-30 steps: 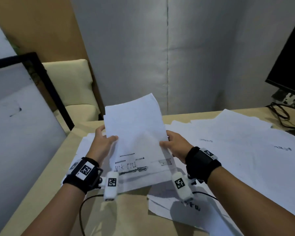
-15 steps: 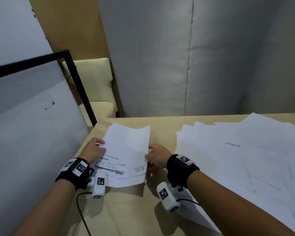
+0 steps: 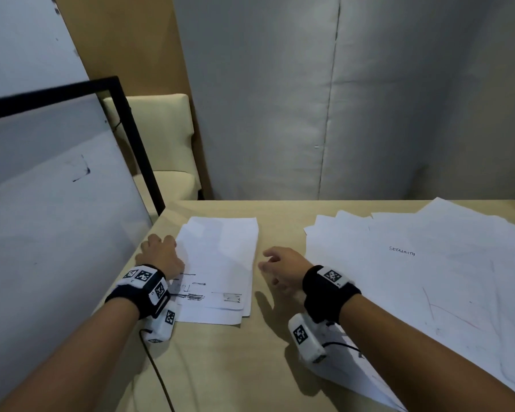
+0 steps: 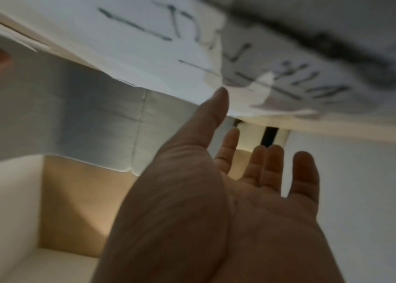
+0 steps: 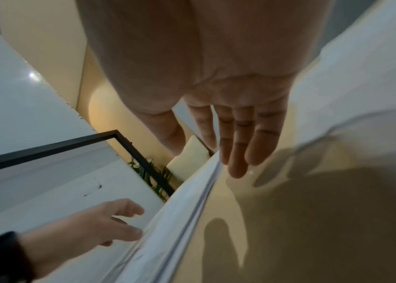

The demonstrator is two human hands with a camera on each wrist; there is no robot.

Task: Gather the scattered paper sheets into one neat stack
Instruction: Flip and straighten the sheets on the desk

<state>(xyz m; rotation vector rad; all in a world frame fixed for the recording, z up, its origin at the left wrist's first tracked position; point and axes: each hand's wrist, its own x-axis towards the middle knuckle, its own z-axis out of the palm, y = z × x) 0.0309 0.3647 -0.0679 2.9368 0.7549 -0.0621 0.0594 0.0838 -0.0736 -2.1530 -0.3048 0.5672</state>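
The small stack [image 3: 220,263] lies flat at lower centre of the head view, slightly fanned, so both relaxed hands, the left hand [image 3: 161,257] touching its left edge and the right hand [image 3: 283,270] just beside its right edge, should square it on the counter [image 3: 235,367] before fetching the loose sheets [image 3: 414,263] at right.

**Two groups of paper on the table**

A small stack of white paper sheets [image 3: 220,263] lies on the beige wooden table [image 3: 235,367] near its left edge. The left hand [image 3: 161,254] sits at the stack's left edge, the right hand [image 3: 283,269] just right of the stack, apart from it. Further right spreads a wide scatter of loose white sheets [image 3: 414,278]. A black-framed whiteboard [image 3: 57,203] leans left of the table; a cream padded chair [image 3: 161,144] stands behind it.
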